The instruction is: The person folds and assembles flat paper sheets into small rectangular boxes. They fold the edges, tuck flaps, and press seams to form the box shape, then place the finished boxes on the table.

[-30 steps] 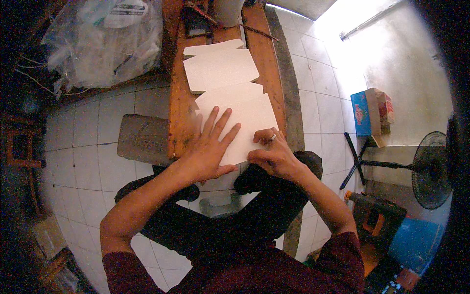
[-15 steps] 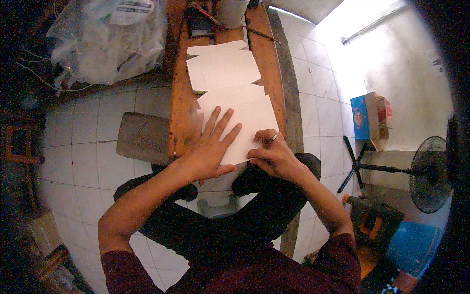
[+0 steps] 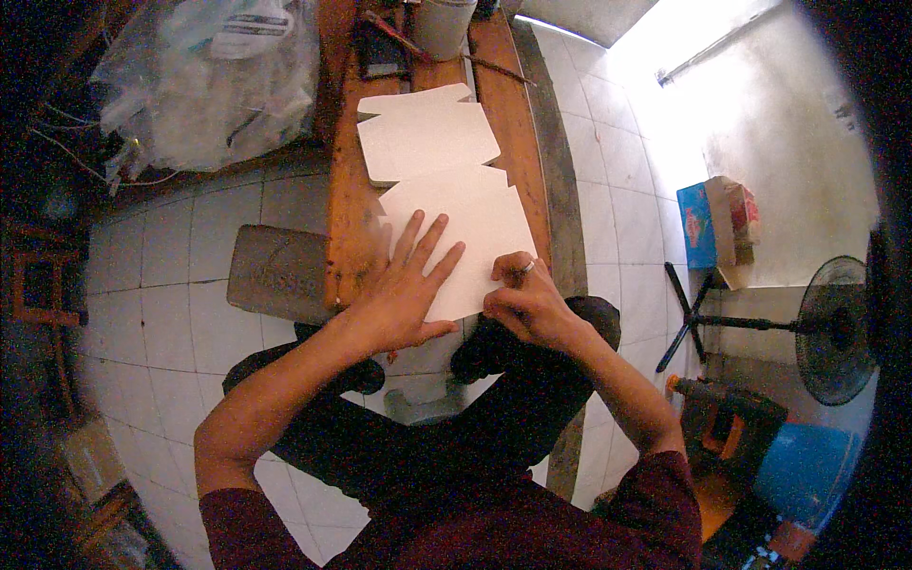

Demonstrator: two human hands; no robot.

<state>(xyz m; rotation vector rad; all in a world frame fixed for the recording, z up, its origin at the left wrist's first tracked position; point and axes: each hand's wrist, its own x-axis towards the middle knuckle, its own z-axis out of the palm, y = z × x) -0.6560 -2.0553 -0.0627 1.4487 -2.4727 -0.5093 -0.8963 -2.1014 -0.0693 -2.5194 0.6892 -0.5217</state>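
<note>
A pale, die-cut cardboard box blank (image 3: 460, 204) lies lengthwise on the wooden bench, with notches along its sides and a narrow flap at its far end. My left hand (image 3: 399, 290) rests flat on its near left part, fingers spread. At the near right edge of the blank, my right hand (image 3: 537, 304), with a ring on one finger, has its fingers curled and its thumb drawn in against the card. The fingertips are partly hidden, and no tool shows in them.
The wooden bench (image 3: 347, 223) runs away from me between my knees. At its far end stand a pale cup (image 3: 443, 30) and a dark box. A plastic bag (image 3: 204, 95) is at far left, a brown slab (image 3: 275, 271) beside the bench, a fan (image 3: 836, 328) at right.
The middle fold of the blank lies flatter, and its far part has shifted slightly left. My hands stay nearly in place; the right fingers are a little more drawn together.
</note>
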